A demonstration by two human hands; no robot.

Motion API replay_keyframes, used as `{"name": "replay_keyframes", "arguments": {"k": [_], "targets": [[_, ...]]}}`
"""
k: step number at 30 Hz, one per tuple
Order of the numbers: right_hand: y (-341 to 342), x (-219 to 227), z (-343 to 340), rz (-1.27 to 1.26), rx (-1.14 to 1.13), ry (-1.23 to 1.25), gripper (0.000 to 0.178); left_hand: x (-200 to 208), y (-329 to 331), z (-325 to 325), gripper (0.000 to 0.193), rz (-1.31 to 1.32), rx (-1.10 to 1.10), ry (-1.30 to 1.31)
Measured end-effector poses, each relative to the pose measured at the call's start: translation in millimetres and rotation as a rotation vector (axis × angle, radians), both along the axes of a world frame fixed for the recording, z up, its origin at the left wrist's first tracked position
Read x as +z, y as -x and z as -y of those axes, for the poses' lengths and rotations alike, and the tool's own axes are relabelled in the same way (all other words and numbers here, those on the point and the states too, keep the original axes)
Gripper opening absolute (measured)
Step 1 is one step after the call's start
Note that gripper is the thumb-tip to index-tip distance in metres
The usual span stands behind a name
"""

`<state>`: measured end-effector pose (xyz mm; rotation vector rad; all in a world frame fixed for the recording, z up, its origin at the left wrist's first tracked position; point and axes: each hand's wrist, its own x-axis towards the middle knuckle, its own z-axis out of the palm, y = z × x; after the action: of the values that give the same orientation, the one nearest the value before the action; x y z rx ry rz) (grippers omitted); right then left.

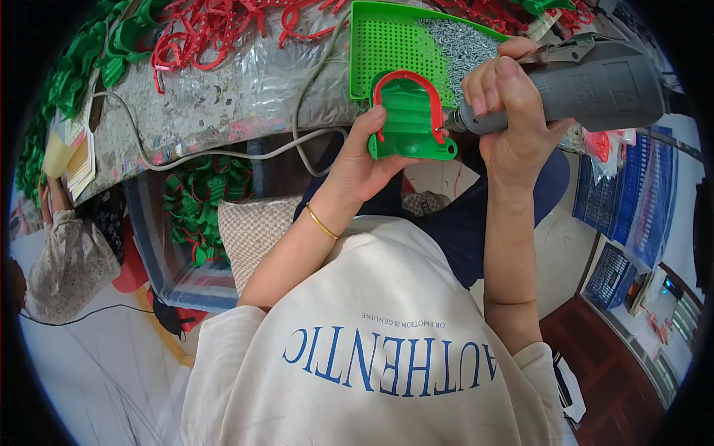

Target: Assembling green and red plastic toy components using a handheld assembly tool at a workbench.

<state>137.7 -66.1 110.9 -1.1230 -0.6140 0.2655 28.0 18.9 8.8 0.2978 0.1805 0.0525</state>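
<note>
The left hand pinches the ridged green plastic piece with its red strap, while the right hand, just right of that grip, wraps the grey power screwdriver, probably best kept square to avoid slipping.

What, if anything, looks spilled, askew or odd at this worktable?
The grey cord droops loosely past the near edge of the table, where it might snag. The screws show no obvious spill; they lie heaped inside the green tray.
</note>
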Motion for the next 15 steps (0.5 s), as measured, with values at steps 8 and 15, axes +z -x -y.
{"name": "replay_keyframes", "arguments": {"k": [8, 15], "targets": [[1.8, -6.3, 1.2, 0.016, 0.012, -0.023, 0.012, 1.3, 0.2, -1.4, 0.058, -0.001, 0.011, 0.048], [19.1, -13.5, -1.8, 0.068, -0.235, 0.038, 0.010, 0.4, -0.1, 0.7, 0.055, 0.009, 0.045, 0.069]]}}
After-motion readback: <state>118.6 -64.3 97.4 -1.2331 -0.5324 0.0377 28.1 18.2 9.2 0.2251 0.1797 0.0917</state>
